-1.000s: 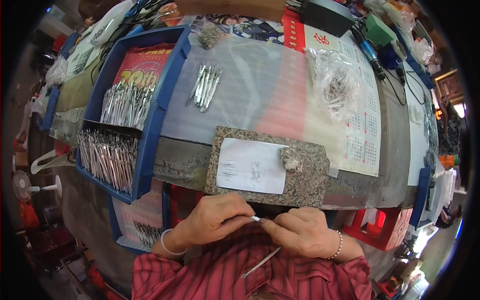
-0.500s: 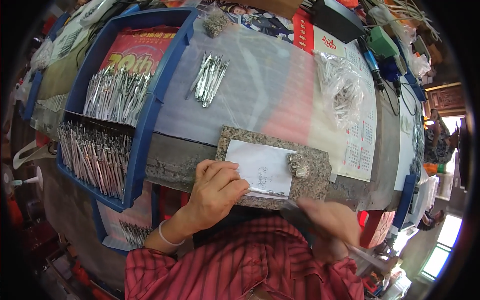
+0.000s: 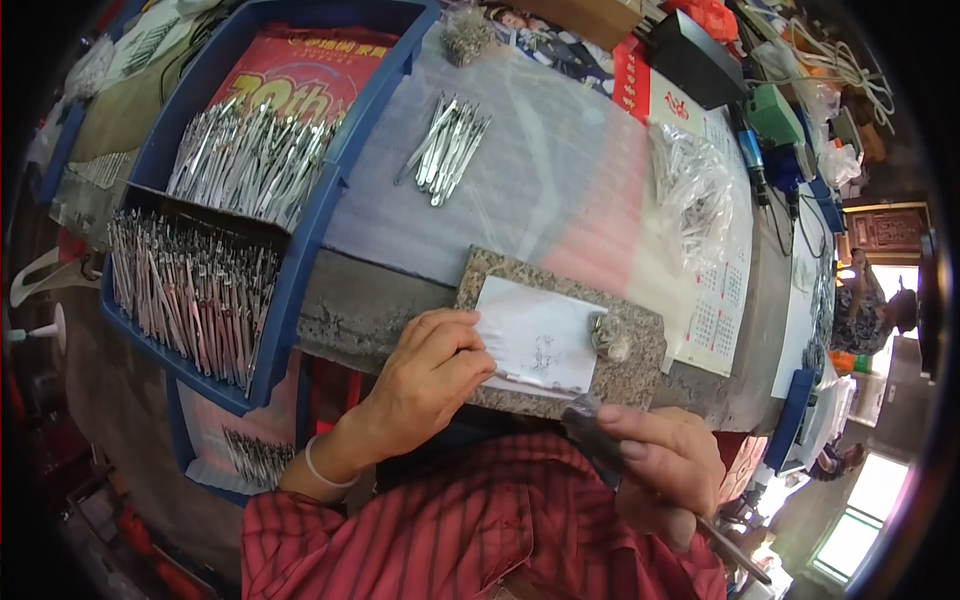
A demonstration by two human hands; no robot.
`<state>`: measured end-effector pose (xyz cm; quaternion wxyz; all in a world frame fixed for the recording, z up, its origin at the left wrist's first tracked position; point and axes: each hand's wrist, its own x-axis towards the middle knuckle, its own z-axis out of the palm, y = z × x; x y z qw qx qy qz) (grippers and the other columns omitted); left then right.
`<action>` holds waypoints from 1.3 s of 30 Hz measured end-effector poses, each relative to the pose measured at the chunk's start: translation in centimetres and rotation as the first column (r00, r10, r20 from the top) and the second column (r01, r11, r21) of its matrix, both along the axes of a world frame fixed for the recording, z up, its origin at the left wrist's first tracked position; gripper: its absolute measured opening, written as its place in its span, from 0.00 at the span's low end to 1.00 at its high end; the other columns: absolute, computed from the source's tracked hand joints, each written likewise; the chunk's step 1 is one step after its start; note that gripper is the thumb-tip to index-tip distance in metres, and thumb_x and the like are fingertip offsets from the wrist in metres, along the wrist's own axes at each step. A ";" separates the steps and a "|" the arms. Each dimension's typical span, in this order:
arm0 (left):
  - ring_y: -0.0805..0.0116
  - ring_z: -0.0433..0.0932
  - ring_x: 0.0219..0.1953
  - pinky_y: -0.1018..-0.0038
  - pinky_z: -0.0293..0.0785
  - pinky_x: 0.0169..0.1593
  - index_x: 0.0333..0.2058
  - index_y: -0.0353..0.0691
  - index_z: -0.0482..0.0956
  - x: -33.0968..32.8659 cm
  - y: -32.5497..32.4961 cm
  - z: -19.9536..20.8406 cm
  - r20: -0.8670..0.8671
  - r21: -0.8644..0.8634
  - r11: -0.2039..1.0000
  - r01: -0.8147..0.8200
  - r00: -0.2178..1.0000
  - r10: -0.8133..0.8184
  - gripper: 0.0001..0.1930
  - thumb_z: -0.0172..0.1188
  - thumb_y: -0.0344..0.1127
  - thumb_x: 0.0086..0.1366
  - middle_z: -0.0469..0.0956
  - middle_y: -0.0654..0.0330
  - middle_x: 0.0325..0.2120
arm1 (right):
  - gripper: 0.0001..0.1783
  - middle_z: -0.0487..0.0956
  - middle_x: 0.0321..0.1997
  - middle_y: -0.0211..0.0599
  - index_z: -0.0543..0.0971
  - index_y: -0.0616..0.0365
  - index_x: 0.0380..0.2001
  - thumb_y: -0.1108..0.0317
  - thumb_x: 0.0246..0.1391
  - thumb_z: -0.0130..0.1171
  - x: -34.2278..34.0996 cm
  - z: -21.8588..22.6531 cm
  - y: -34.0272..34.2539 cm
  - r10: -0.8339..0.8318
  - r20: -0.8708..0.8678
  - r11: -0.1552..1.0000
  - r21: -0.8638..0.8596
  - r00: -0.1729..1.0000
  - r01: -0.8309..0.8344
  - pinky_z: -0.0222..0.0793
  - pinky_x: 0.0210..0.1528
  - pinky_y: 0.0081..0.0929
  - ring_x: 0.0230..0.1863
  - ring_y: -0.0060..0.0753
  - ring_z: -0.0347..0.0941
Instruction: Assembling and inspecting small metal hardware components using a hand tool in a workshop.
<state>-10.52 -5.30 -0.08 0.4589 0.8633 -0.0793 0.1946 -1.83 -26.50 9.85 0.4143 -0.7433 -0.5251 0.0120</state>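
My left hand (image 3: 432,370) rests at the left end of a white paper pad (image 3: 535,325), its fingers pinched together at the near corner. A thin strip (image 3: 530,385) runs from those fingers along the pad's near edge; what they pinch is mostly hidden. The pad lies on a speckled stone slab (image 3: 630,368). My right hand (image 3: 665,460) is closed round a hammer-like tool (image 3: 590,430). Its dark head is near the slab's front edge and its thin handle sticks out behind the hand. A small silvery clump (image 3: 612,337) sits on the slab, right of the pad.
At left, a blue tray (image 3: 315,215) holds two dense rows of slender metal pieces. A loose bunch of such pieces (image 3: 448,148) lies on the sheet-covered table. A clear plastic bag (image 3: 690,190) of pale pieces stands right, below a black box (image 3: 698,58). Another blue tray (image 3: 185,440) is lower left.
The view has shifted, so the table's things appear slightly to the right. My right hand, blurred before, now shows clearly with the tool. My left hand still pinches at the pad's corner.
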 end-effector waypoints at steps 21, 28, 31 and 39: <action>0.57 0.74 0.48 0.61 0.64 0.52 0.32 0.40 0.75 -0.3 0.1 0.3 0.011 0.043 0.999 0.002 1.000 -0.002 0.10 0.64 0.25 0.51 0.72 0.60 0.34 | 0.12 0.80 0.38 0.42 0.75 0.58 0.34 0.61 0.55 0.60 0.3 -3.2 4.3 0.041 -0.094 0.969 -0.241 0.995 -0.062 0.70 0.25 0.31 0.26 0.41 0.78; 0.57 0.73 0.48 0.60 0.63 0.52 0.32 0.40 0.76 -0.2 0.4 0.1 -0.043 0.052 0.999 -0.003 0.999 0.005 0.10 0.65 0.25 0.50 0.72 0.60 0.34 | 0.12 0.80 0.42 0.45 0.75 0.59 0.39 0.62 0.59 0.55 1.2 -2.5 1.6 -0.091 -0.302 0.988 -0.143 0.949 0.049 0.74 0.31 0.30 0.34 0.46 0.80; 0.57 0.74 0.47 0.61 0.64 0.50 0.31 0.40 0.77 0.2 0.1 0.4 -0.020 0.047 0.999 -0.004 1.000 0.004 0.11 0.65 0.24 0.48 0.72 0.60 0.33 | 0.13 0.81 0.40 0.44 0.75 0.59 0.39 0.63 0.56 0.55 -0.6 -1.6 -1.9 -0.113 -0.447 0.953 0.203 0.887 0.224 0.74 0.32 0.33 0.33 0.44 0.79; 0.57 0.74 0.46 0.61 0.64 0.50 0.31 0.40 0.77 0.1 0.0 0.8 -0.068 0.117 0.993 -0.029 0.997 0.037 0.10 0.66 0.25 0.48 0.72 0.60 0.32 | 0.32 0.82 0.37 0.46 0.79 0.68 0.34 0.48 0.67 0.37 0.0 -3.8 -2.4 -0.292 -0.449 0.956 -0.144 0.845 0.254 0.73 0.33 0.26 0.30 0.33 0.78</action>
